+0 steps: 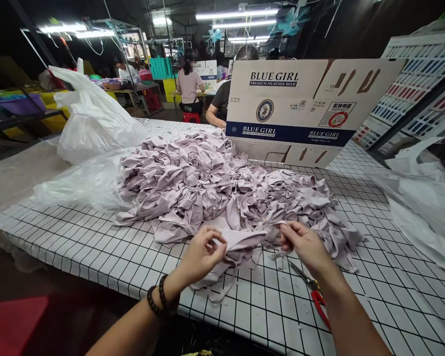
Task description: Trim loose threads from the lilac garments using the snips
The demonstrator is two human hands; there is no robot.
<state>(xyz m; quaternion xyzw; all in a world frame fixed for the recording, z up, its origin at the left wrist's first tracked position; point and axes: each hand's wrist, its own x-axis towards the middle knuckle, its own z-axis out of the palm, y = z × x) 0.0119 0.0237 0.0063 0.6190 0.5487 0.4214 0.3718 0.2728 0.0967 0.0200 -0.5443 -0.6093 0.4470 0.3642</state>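
Observation:
A large heap of pale mauve cloth pieces [193, 173] with thin straps lies across the table. At its near edge, a single cloth piece [244, 238] stretches between my hands. My left hand [203, 254], with dark beads at the wrist, is closed in a pinch at that piece's left end; the fingertips partly cover the grip. My right hand [304, 244] pinches the narrow strap at its right end. Scissors with red handles [318, 299] lie on the table just under my right forearm, blades pointing away to the left.
The table [107, 262] has a black-and-white grid cover. A cardboard beer box [282, 106] stands behind the heap, with a person partly hidden behind it. White plastic bags [92, 118] sit at left; another plastic bag [422, 198] is at right. Other people sit farther back.

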